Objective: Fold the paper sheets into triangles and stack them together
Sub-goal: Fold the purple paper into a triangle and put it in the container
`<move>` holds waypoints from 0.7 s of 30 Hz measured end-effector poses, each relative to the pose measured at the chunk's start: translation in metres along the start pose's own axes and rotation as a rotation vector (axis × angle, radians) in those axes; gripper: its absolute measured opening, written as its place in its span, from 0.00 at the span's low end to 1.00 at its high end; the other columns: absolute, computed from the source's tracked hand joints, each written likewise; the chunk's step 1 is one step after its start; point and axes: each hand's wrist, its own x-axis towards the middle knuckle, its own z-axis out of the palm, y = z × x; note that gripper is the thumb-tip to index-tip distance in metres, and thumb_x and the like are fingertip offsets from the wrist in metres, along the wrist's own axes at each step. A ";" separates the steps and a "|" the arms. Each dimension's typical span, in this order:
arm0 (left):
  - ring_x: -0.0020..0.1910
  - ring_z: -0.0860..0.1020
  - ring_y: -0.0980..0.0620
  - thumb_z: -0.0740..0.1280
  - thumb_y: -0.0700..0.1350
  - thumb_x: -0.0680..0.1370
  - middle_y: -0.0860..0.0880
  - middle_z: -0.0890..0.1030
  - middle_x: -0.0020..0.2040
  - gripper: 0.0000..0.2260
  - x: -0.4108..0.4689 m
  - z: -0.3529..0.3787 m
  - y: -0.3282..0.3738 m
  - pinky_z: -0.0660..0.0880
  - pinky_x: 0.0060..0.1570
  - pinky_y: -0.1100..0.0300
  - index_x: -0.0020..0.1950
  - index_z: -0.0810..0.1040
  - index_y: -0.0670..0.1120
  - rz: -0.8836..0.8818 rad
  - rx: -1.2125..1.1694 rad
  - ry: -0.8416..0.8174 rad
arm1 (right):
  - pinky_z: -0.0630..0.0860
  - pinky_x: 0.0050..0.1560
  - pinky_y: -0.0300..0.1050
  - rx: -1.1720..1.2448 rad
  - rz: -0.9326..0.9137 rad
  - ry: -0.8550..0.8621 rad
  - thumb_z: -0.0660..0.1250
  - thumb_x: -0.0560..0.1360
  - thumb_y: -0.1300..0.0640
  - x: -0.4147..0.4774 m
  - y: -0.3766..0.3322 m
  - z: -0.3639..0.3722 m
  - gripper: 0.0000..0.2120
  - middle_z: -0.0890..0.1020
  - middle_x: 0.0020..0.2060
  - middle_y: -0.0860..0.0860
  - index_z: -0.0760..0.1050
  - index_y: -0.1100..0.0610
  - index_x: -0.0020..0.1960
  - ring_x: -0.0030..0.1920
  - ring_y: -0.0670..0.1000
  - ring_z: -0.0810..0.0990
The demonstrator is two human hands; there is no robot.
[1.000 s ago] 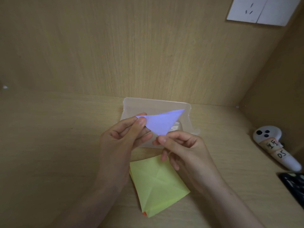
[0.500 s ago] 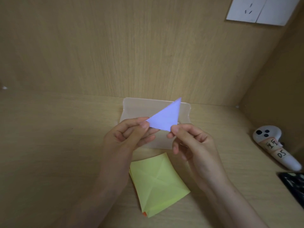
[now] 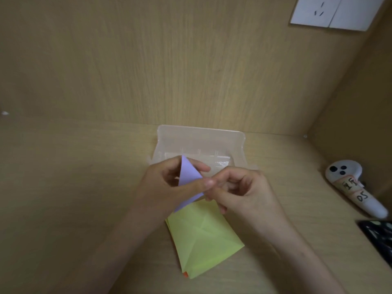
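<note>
A small purple paper triangle [image 3: 188,174] is held in the air above the desk, standing nearly upright. My left hand [image 3: 169,185] pinches it with the thumb across its lower half and the fingers behind it. My right hand [image 3: 239,192] pinches its lower right corner with curled fingers. Below the hands a stack of square sheets lies on the desk, with a creased yellow-green sheet [image 3: 203,236] on top and an orange corner [image 3: 185,274] peeking out underneath.
A clear plastic box [image 3: 201,143] stands behind the hands against the wooden back wall. A white controller [image 3: 356,185] lies at the right, with a dark object [image 3: 379,236] at the right edge. A white wall socket [image 3: 333,11] is at the top right.
The purple triangle has been turned from lying broad and pointing up-right to standing narrow and upright, and lowered toward the yellow-green sheet. Both hands have come closer together.
</note>
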 end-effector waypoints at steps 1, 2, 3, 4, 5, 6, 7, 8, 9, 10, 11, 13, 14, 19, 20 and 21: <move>0.32 0.80 0.59 0.77 0.45 0.60 0.53 0.84 0.33 0.06 -0.001 0.001 0.001 0.74 0.31 0.69 0.33 0.82 0.49 -0.017 -0.030 -0.022 | 0.66 0.27 0.36 -0.015 -0.003 -0.004 0.72 0.70 0.63 0.000 0.000 0.000 0.06 0.78 0.26 0.59 0.79 0.58 0.35 0.23 0.46 0.70; 0.30 0.80 0.59 0.75 0.45 0.60 0.52 0.83 0.31 0.04 -0.001 0.001 0.001 0.73 0.30 0.69 0.32 0.82 0.47 -0.041 -0.058 -0.045 | 0.66 0.27 0.36 -0.016 -0.008 -0.003 0.72 0.70 0.64 0.000 0.000 0.000 0.06 0.79 0.27 0.60 0.79 0.58 0.35 0.23 0.46 0.70; 0.29 0.79 0.59 0.74 0.45 0.60 0.50 0.83 0.30 0.04 -0.002 0.001 0.002 0.73 0.29 0.69 0.31 0.83 0.47 -0.063 -0.072 -0.056 | 0.66 0.27 0.35 -0.006 -0.016 0.001 0.72 0.70 0.64 0.000 0.000 -0.001 0.06 0.79 0.26 0.58 0.79 0.58 0.35 0.23 0.45 0.70; 0.29 0.79 0.57 0.74 0.47 0.59 0.48 0.83 0.29 0.06 -0.002 0.000 0.001 0.73 0.30 0.67 0.31 0.83 0.46 -0.072 -0.063 -0.046 | 0.66 0.27 0.35 0.008 -0.022 0.004 0.72 0.71 0.65 0.000 0.000 -0.002 0.07 0.79 0.25 0.54 0.80 0.58 0.35 0.23 0.45 0.70; 0.31 0.79 0.55 0.74 0.50 0.58 0.45 0.82 0.29 0.09 -0.002 0.000 0.001 0.73 0.32 0.64 0.33 0.84 0.46 -0.064 -0.040 -0.021 | 0.66 0.27 0.34 0.018 -0.025 0.003 0.72 0.71 0.65 0.000 -0.001 -0.003 0.07 0.79 0.25 0.51 0.80 0.58 0.35 0.23 0.45 0.70; 0.32 0.78 0.52 0.74 0.52 0.57 0.41 0.82 0.31 0.12 -0.002 -0.001 0.001 0.71 0.34 0.60 0.34 0.84 0.45 -0.047 -0.018 0.006 | 0.66 0.27 0.34 0.022 -0.026 -0.002 0.72 0.70 0.65 0.000 -0.001 -0.003 0.07 0.79 0.25 0.50 0.80 0.58 0.35 0.23 0.45 0.70; 0.33 0.76 0.51 0.74 0.53 0.57 0.39 0.82 0.33 0.14 -0.002 -0.001 0.001 0.71 0.34 0.58 0.35 0.83 0.44 -0.036 -0.005 0.024 | 0.66 0.27 0.35 0.023 -0.027 -0.008 0.72 0.70 0.65 0.000 -0.002 -0.003 0.07 0.80 0.25 0.50 0.80 0.58 0.35 0.23 0.45 0.70; 0.33 0.76 0.52 0.74 0.53 0.58 0.40 0.82 0.34 0.14 -0.002 -0.001 0.001 0.71 0.34 0.59 0.36 0.83 0.43 -0.026 -0.003 0.032 | 0.66 0.27 0.35 0.025 -0.027 -0.016 0.72 0.70 0.65 0.000 -0.003 -0.003 0.07 0.80 0.26 0.51 0.80 0.57 0.35 0.23 0.46 0.70; 0.32 0.76 0.54 0.75 0.51 0.60 0.42 0.82 0.33 0.12 -0.002 -0.001 0.001 0.71 0.33 0.63 0.35 0.83 0.42 -0.021 -0.002 0.037 | 0.66 0.27 0.35 0.032 -0.025 -0.025 0.72 0.70 0.64 0.000 -0.004 -0.003 0.07 0.80 0.26 0.51 0.80 0.57 0.34 0.23 0.46 0.70; 0.31 0.76 0.56 0.75 0.48 0.62 0.45 0.82 0.31 0.10 -0.003 0.000 0.003 0.71 0.32 0.66 0.34 0.83 0.42 -0.020 -0.009 0.043 | 0.66 0.26 0.35 0.044 -0.020 -0.034 0.72 0.70 0.65 0.000 -0.005 -0.003 0.08 0.80 0.26 0.52 0.80 0.56 0.34 0.23 0.45 0.69; 0.30 0.76 0.58 0.75 0.45 0.63 0.47 0.81 0.30 0.08 -0.003 0.000 0.004 0.70 0.30 0.68 0.33 0.82 0.41 -0.024 -0.019 0.052 | 0.66 0.26 0.34 0.059 -0.013 -0.044 0.72 0.70 0.65 0.000 -0.006 -0.003 0.08 0.80 0.26 0.51 0.80 0.56 0.34 0.23 0.45 0.69; 0.31 0.75 0.56 0.76 0.45 0.63 0.44 0.80 0.30 0.10 -0.004 -0.001 0.004 0.70 0.32 0.66 0.34 0.81 0.39 -0.040 -0.069 0.060 | 0.65 0.25 0.33 0.081 0.009 -0.063 0.72 0.69 0.66 0.000 -0.008 -0.003 0.09 0.79 0.26 0.52 0.80 0.57 0.33 0.22 0.45 0.68; 0.33 0.75 0.53 0.76 0.46 0.63 0.41 0.78 0.31 0.12 -0.005 -0.003 0.004 0.70 0.34 0.62 0.34 0.80 0.38 -0.053 -0.104 0.058 | 0.65 0.25 0.33 0.088 0.021 -0.070 0.72 0.69 0.66 -0.001 -0.008 -0.003 0.08 0.79 0.26 0.52 0.79 0.58 0.33 0.22 0.44 0.68; 0.35 0.74 0.52 0.72 0.48 0.64 0.40 0.78 0.33 0.13 -0.006 -0.004 0.007 0.69 0.39 0.57 0.35 0.81 0.37 -0.021 -0.113 0.080 | 0.65 0.25 0.33 0.087 0.033 -0.093 0.72 0.69 0.66 -0.001 -0.013 -0.003 0.08 0.79 0.26 0.53 0.78 0.58 0.33 0.22 0.45 0.68; 0.36 0.75 0.52 0.72 0.48 0.63 0.40 0.78 0.34 0.12 -0.005 -0.004 0.009 0.70 0.38 0.58 0.34 0.81 0.38 -0.014 -0.110 0.093 | 0.65 0.25 0.33 0.083 0.036 -0.100 0.72 0.69 0.66 -0.001 -0.013 -0.004 0.09 0.79 0.26 0.53 0.78 0.58 0.32 0.21 0.45 0.68; 0.36 0.75 0.54 0.71 0.48 0.63 0.43 0.79 0.34 0.10 -0.003 -0.006 0.009 0.72 0.37 0.61 0.34 0.82 0.40 -0.010 -0.129 0.123 | 0.65 0.25 0.34 0.073 0.040 -0.109 0.72 0.69 0.66 -0.001 -0.013 -0.004 0.09 0.79 0.25 0.53 0.78 0.57 0.32 0.21 0.45 0.68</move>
